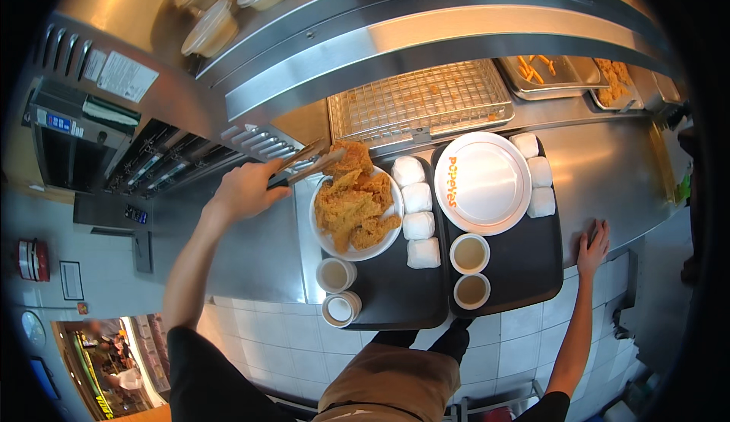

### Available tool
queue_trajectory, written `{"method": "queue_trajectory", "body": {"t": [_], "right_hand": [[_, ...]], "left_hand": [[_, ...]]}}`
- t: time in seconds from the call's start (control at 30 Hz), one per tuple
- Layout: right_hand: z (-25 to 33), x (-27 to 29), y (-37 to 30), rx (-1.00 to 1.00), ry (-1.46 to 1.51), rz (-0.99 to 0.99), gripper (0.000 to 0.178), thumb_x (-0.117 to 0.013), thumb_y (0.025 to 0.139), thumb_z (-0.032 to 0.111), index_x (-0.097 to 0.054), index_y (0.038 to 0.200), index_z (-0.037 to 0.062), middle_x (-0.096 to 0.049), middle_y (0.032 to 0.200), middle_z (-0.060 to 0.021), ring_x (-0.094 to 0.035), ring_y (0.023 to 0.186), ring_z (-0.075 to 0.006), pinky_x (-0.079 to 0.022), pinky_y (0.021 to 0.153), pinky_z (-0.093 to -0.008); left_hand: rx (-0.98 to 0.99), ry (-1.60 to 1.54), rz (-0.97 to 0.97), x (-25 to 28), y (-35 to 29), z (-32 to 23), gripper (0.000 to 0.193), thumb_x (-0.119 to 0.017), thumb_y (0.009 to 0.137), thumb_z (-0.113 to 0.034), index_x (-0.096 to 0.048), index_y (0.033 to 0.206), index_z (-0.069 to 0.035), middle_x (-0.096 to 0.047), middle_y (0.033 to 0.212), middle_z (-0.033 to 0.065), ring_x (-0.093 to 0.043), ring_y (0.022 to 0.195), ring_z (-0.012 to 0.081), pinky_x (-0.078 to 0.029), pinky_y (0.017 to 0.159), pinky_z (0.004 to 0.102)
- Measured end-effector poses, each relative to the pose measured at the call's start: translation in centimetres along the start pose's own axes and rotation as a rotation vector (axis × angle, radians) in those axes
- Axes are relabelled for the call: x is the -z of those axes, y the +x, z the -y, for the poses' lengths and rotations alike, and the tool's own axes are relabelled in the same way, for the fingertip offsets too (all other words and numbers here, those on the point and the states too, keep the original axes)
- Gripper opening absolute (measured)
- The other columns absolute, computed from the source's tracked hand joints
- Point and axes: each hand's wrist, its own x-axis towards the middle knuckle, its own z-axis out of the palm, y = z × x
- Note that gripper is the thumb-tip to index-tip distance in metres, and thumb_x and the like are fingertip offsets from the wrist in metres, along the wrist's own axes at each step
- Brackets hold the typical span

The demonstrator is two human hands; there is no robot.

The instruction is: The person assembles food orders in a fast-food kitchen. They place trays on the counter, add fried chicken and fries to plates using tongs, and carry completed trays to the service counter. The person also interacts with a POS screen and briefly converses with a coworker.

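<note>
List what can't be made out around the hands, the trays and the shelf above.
In the head view:
Far tip of the tongs in the left hand: apparently behind the fried chicken.
Middle of the left plate: covered by the chicken.
Contents of the white bundles: hidden by their wrapping.
Some lidded tubs: cut off by the top edge.

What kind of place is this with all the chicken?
It's probably a fast-food restaurant kitchen. You can see fried chicken piled up, two black trays side by side, and a big wire rack behind them.
</note>
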Motion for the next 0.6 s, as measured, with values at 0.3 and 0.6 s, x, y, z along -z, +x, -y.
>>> {"method": "queue_trajectory", "body": {"t": [0.3,0.6], "right_hand": [[0.7,0.5,-0.1,0.006,-0.042,-0.021,0.053,-0.052,0.095,0.035,-0.043,0.143,0.0155,-0.034,0.155,-0.0106,-0.025,0.146,-0.0293,-0.015,0.117,-0.0514],[0.9,0.7,-0.1,0.003,-0.035,-0.047,0.053,-0.05,0.095,0.038,-0.045,0.142,0.0155,-0.034,0.155,-0.01,-0.025,0.146,-0.0295,-0.015,0.118,-0.0501]], "left_hand": [[0.025,0.209,0.254,-0.3,6.4,-3.3,0.053,-0.058,0.092,-0.05,-0.064,0.107,0.0,-0.069,0.095,0.0189,-0.066,0.097,0.0346,-0.051,0.08,0.0444],[-0.023,-0.324,0.347,-1.2,7.3,1.5,0.046,-0.071,0.086,-0.044,-0.068,0.108,-0.003,-0.063,0.074,0.0054,-0.062,0.072,0.0121,-0.048,0.067,0.0278]]}}
